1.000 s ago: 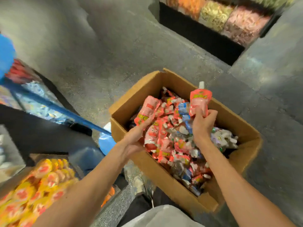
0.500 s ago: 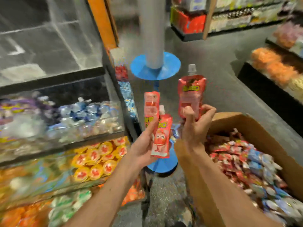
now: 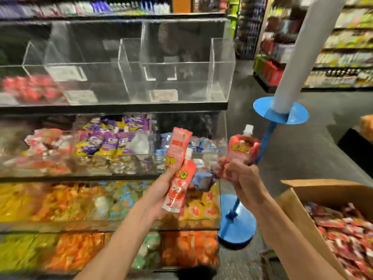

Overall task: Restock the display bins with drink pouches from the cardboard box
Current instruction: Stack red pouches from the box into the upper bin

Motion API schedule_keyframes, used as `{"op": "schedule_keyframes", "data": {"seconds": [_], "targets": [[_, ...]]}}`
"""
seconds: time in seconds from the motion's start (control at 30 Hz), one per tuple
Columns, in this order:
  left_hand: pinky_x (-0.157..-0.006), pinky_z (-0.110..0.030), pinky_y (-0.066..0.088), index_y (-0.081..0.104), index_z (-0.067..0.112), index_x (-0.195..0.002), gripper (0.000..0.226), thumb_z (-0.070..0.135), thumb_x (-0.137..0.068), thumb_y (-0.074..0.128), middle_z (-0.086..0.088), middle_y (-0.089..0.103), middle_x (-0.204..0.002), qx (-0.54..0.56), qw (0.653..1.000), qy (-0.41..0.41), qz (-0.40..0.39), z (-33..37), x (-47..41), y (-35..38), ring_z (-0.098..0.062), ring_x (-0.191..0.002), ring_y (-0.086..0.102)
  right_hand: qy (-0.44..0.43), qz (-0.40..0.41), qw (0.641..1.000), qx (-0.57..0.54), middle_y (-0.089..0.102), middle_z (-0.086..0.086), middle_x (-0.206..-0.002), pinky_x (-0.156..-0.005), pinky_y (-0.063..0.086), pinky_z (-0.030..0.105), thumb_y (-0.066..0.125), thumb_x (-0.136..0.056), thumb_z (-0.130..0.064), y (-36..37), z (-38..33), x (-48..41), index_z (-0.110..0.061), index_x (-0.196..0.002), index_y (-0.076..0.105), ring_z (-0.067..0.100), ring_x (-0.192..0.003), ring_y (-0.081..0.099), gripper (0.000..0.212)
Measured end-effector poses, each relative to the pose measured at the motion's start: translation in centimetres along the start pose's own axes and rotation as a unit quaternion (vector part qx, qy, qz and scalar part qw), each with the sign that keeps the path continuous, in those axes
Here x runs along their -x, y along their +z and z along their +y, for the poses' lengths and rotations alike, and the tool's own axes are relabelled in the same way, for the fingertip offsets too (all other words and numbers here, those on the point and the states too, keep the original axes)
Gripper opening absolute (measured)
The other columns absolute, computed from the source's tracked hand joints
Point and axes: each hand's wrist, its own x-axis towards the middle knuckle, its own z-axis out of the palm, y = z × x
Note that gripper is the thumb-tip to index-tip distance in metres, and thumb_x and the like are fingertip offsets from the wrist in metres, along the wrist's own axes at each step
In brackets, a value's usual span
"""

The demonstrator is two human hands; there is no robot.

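Drink pouches (image 3: 179,190), red foil with white screw caps, are in both of my hands, so I judge this to be mid-carry between the box and the shelving. My left hand (image 3: 161,194) has its fingers (image 3: 171,179) curled round two of them, one over the other. The front pouch lies along my palm with its cartoon face toward me, and the rear one sticks up past my fingertips. My right hand (image 3: 241,178) is clamped tight on the lower half of a third pouch (image 3: 242,152), its cap pointing up. The two handfuls are near each other but apart, in front of the right-hand end of the middle tier.

Beyond them, the clear acrylic bins (image 3: 222,63) on the top tier show red stock (image 3: 30,89) only at their left end; I see nothing in the compartments toward the right corner. The middle tier holds purple packets (image 3: 109,138) and mixed pouches, blurred. At my lower right, the open brown cardboard box (image 3: 298,215) is heaped with pouches close to its rim.

My reading is that restocking is at an early stage. Nothing from these handfuls is in a bin yet, and most of the box is left to shift.
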Motion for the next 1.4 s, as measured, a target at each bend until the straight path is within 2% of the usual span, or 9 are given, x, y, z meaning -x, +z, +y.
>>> {"op": "schedule_keyframes", "data": {"seconds": [0.2,0.33,0.47,0.57,0.7,0.77,1.1,1.23,1.4], "targets": [[-0.043,-0.027,0.055,0.077,0.003,-0.069,0.063,0.029,-0.019,0.103,-0.012,0.071,-0.063,0.023,1.000,-0.009,-0.016,2.7,1.5,-3.1,-0.021,-0.047,0.068,0.103,-0.088,0.988,0.072,0.065,0.011,-0.082,-0.052,0.049,0.026,0.072,-0.083,-0.010,1.5,0.8,-0.3,-0.004,-0.097,0.065,0.021,-0.065,0.064,0.017],[-0.048,-0.024,0.055,0.077,0.008,-0.071,0.027,0.034,-0.065,0.080,-0.008,0.071,-0.066,0.024,0.999,0.007,0.035,3.0,0.0,-4.0,-0.015,-0.048,0.066,0.140,-0.109,0.977,0.121,0.075,0.014,-0.093,-0.055,0.053,0.027,0.081,-0.073,-0.019,3.7,2.1,-0.9,-0.003,-0.106,0.070,0.019,-0.068,0.069,0.039],[-0.051,-0.025,0.055,0.069,0.006,-0.092,0.029,0.030,-0.076,0.067,-0.008,0.071,-0.070,0.003,0.998,0.020,0.055,4.0,-2.4,-4.3,-0.014,-0.052,0.065,0.173,-0.112,0.968,0.145,0.076,0.009,-0.088,-0.067,0.052,0.035,0.083,-0.068,-0.019,4.1,1.9,-3.4,-0.011,-0.092,0.073,0.023,-0.074,0.072,0.028],[-0.048,-0.022,0.053,0.067,0.006,-0.095,0.031,0.031,-0.078,0.065,-0.008,0.071,-0.069,-0.013,0.998,0.014,0.055,5.0,-4.9,-3.3,-0.013,-0.051,0.065,0.185,-0.141,0.961,0.147,0.075,0.018,-0.095,-0.074,0.055,0.041,0.084,-0.072,-0.023,3.8,1.7,-5.7,-0.017,-0.080,0.078,0.032,-0.083,0.068,0.012],[-0.053,-0.023,0.056,0.067,0.008,-0.102,0.030,0.028,-0.081,0.066,-0.008,0.074,-0.078,-0.021,0.996,0.017,0.081,6.5,-8.6,-2.3,-0.014,-0.058,0.069,0.180,-0.084,0.973,0.117,0.055,0.015,-0.066,-0.053,0.049,0.029,0.082,-0.077,-0.011,2.7,1.5,-10.0,-0.011,-0.071,0.063,0.024,-0.057,0.052,0.020],[-0.054,-0.023,0.056,0.067,0.009,-0.103,0.033,0.029,-0.076,0.069,-0.008,0.074,-0.082,-0.040,0.993,0.027,0.104,7.2,-10.0,-2.5,-0.014,-0.059,0.068,0.165,-0.037,0.977,0.130,0.045,0.012,-0.067,-0.052,0.044,0.026,0.081,-0.079,-0.008,1.8,1.8,-12.7,-0.010,-0.080,0.056,0.021,-0.055,0.044,0.024],[-0.044,-0.025,0.052,0.068,0.009,-0.095,0.033,0.033,-0.073,0.073,-0.008,0.072,-0.073,-0.090,0.985,0.009,0.148,10.9,-12.3,-5.9,-0.015,-0.051,0.065,0.126,0.079,0.951,0.270,0.061,0.008,-0.074,-0.054,0.050,0.028,0.082,-0.079,-0.013,4.1,4.6,-24.0,-0.007,-0.082,0.062,0.020,-0.067,0.059,0.021],[-0.048,-0.027,0.055,0.067,0.009,-0.103,0.038,0.032,-0.074,0.074,-0.011,0.074,-0.079,-0.089,0.988,-0.015,0.126,11.7,-12.1,-7.0,-0.018,-0.056,0.068,0.174,0.092,0.934,0.297,0.057,0.003,-0.073,-0.042,0.046,0.017,0.062,-0.091,0.002,4.6,5.2,-25.0,-0.006,-0.090,0.061,0.011,-0.055,0.058,0.008],[-0.055,-0.027,0.056,0.067,0.011,-0.106,0.043,0.035,-0.072,0.076,-0.011,0.075,-0.085,-0.109,0.988,-0.029,0.103,12.6,-12.0,-8.4,-0.018,-0.061,0.069,0.184,0.134,0.920,0.319,0.061,0.007,-0.079,-0.028,0.035,0.016,0.073,-0.089,-0.027,5.9,5.0,-26.0,-0.007,-0.094,0.060,0.012,-0.057,0.053,0.025]]}}
